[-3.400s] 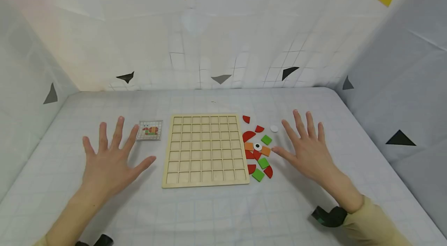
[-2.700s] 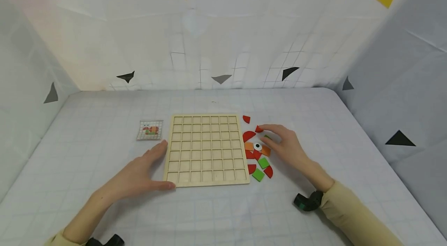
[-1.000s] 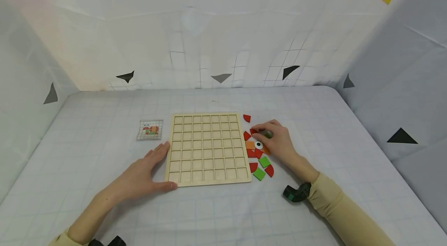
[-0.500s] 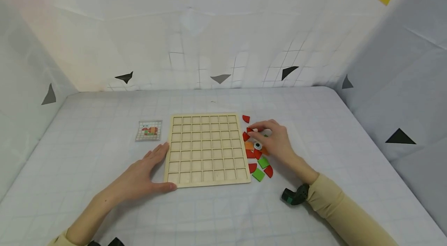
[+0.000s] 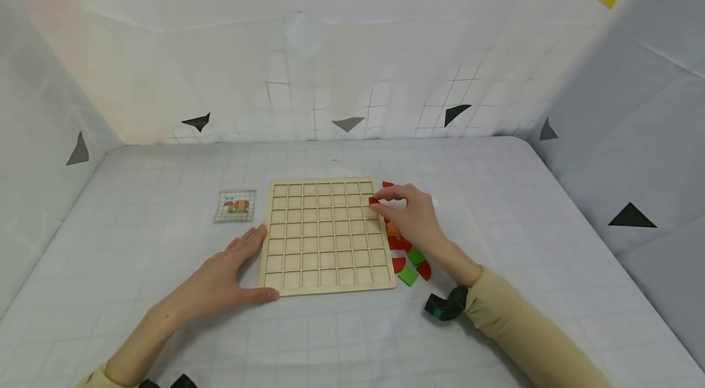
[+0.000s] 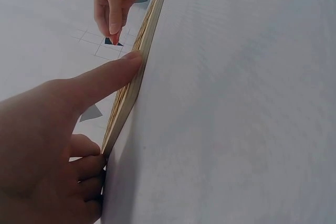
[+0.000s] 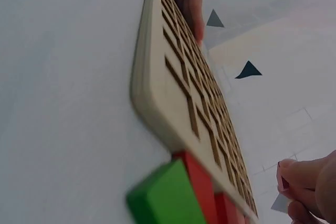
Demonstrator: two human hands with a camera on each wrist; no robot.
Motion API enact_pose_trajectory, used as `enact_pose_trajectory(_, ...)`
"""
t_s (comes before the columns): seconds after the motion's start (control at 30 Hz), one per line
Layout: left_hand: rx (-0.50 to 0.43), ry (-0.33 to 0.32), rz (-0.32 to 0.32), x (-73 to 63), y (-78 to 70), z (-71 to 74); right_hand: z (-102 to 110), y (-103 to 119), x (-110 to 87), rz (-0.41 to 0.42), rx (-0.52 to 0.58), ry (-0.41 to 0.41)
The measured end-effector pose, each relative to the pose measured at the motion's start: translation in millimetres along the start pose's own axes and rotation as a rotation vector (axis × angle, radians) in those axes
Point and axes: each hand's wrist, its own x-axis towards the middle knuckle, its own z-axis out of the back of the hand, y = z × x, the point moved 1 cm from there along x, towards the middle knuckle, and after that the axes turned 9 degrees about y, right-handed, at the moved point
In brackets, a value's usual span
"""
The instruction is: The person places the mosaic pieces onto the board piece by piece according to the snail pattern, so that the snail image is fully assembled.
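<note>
A square wooden grid board (image 5: 327, 291) lies on the table with bare cells. My left hand (image 5: 215, 281) rests at its near left corner, thumb on the front edge and extended fingers along the left edge. Over the board's upper right side, my right hand (image 5: 415, 216) pinches a small red quarter-circle piece (image 5: 374, 201) between thumb and fingertips. The left wrist view shows this piece (image 6: 115, 39) held above the board's level. More pieces lie along the right edge, among them red ones (image 5: 423, 270), green squares (image 5: 407, 275) and an orange one (image 5: 393, 229), partly hidden by my right hand.
Left of the board lies a small pattern card (image 5: 235, 207) with a red, orange and green figure on a grid. A white cloth with faint grid lines (image 5: 330, 345) covers the table. Pale cloth walls (image 5: 352, 57) with black and yellow triangles stand around it.
Both hands came down from spread above the table. The left settled on the board's corner; the right went among the pieces, took the red quarter-circle piece and carried it left over the board.
</note>
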Motion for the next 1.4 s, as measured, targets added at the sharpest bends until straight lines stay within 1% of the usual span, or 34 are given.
enact_pose_trajectory(0.13, 0.004, -0.003, 0.006, -0.3, 0.0, 0.4, -9, 7, 5.8, 0.0, 0.043, -0.005)
enact_pose_trajectory(0.2, 0.005, -0.004, 0.007, -0.4, -0.1, 0.3, -14, 9, 8.3, 0.004, 0.038, -0.001)
enact_pose_trajectory(0.4, 0.013, -0.003, 0.006, -0.1, -0.9, 0.1, -27, 12, 9.9, -0.028, -0.002, 0.02)
enact_pose_trajectory(0.57, 0.014, -0.005, 0.004, -0.5, -0.3, 0.1, -36, 9, 8.8, -0.02, -0.035, 0.054)
enact_pose_trajectory(0.63, 0.013, -0.006, 0.002, -0.3, 0.2, -0.1, -39, 7, 8.2, -0.001, -0.057, 0.054)
enact_pose_trajectory(0.73, 0.014, -0.006, 0.0, 0.0, 0.7, -0.5, -41, 5, 6.8, 0.033, -0.086, 0.033)
enact_pose_trajectory(0.93, 0.01, -0.003, 0.006, 0.4, -0.1, -0.4, -44, 1, 5.9, 0.166, -0.152, -0.042)
enact_pose_trajectory(1.03, 0.014, 0.0, 0.009, 0.6, -0.8, 0.1, -45, -2, 6.2, 0.219, -0.177, -0.061)
enact_pose_trajectory(1.17, 0.018, 0.0, 0.012, 1.0, -0.5, 0.1, -45, -3, 7.0, 0.248, -0.197, -0.067)
enact_pose_trajectory(1.4, 0.014, -0.004, 0.004, 2.0, 1.1, -1.4, -45, -3, 6.8, 0.242, -0.206, -0.052)
